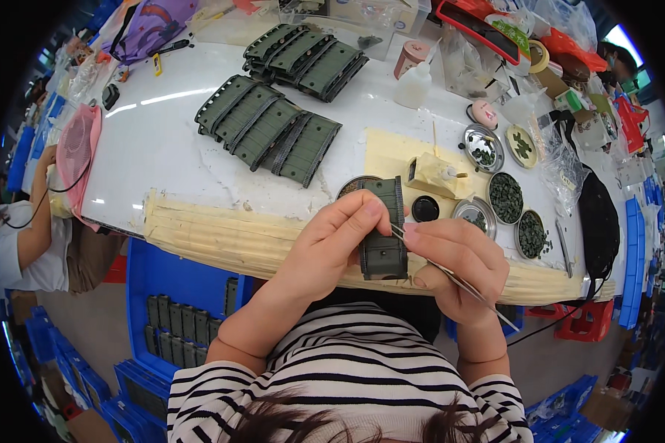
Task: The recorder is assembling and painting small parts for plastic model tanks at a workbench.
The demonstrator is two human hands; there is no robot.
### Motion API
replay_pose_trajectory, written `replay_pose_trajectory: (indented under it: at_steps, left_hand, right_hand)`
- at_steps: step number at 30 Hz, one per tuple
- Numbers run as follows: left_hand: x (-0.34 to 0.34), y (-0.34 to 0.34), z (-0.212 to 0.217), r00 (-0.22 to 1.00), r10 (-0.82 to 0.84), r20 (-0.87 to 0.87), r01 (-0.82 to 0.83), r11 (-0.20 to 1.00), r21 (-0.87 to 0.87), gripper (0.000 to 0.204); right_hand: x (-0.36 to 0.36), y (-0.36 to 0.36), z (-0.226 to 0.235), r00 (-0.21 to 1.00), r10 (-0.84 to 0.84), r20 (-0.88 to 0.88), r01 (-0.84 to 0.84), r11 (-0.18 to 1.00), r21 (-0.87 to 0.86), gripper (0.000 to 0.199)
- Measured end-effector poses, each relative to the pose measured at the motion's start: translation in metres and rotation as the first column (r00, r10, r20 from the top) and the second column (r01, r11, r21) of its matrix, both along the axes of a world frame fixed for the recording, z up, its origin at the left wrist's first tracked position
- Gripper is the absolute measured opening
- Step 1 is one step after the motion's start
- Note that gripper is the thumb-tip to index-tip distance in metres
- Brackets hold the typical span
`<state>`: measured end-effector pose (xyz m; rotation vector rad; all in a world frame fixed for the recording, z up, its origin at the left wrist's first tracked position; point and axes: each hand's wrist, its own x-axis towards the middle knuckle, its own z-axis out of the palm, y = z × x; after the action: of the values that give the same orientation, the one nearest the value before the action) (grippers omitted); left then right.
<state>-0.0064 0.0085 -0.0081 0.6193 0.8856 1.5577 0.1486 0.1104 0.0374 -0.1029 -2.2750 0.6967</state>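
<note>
At the table's front edge, a curved dark green moulded part with ribbed rims stands upright between my hands. My left hand is closed on it, thumb and forefinger pinched at its upper middle. In my right hand is a pair of metal tweezers, gripped between thumb and fingers. Their tips meet the part's face beside my left fingertips. Anything tiny at the tips is too small to make out. Behind the part, a round dish is partly hidden.
Stacks of similar green parts lie at the back left. Round tins of small dark green pieces stand to the right, near a black cap and a taped box. A blue crate sits below the table; another person is at far left.
</note>
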Motion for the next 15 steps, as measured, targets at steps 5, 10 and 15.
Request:
replay_pose_trajectory:
  at_steps: [5,10,15]
  left_hand:
    - [0.005,0.002,0.004,0.995,0.008,0.100,-0.012,0.999,0.035,0.029]
    - [0.011,0.003,0.006,0.985,0.024,0.170,-0.033,0.998,0.049,0.026]
    - [0.011,0.003,0.005,0.986,0.020,0.164,-0.026,0.999,0.032,0.027]
  right_hand:
    - [-0.002,-0.004,-0.009,0.998,-0.033,-0.046,0.040,0.985,0.168,0.035]
    - [-0.004,-0.005,-0.011,0.997,-0.060,-0.050,0.072,0.957,0.280,0.035]
    - [-0.005,0.000,-0.010,0.996,-0.023,-0.084,0.050,0.942,0.332,0.032]
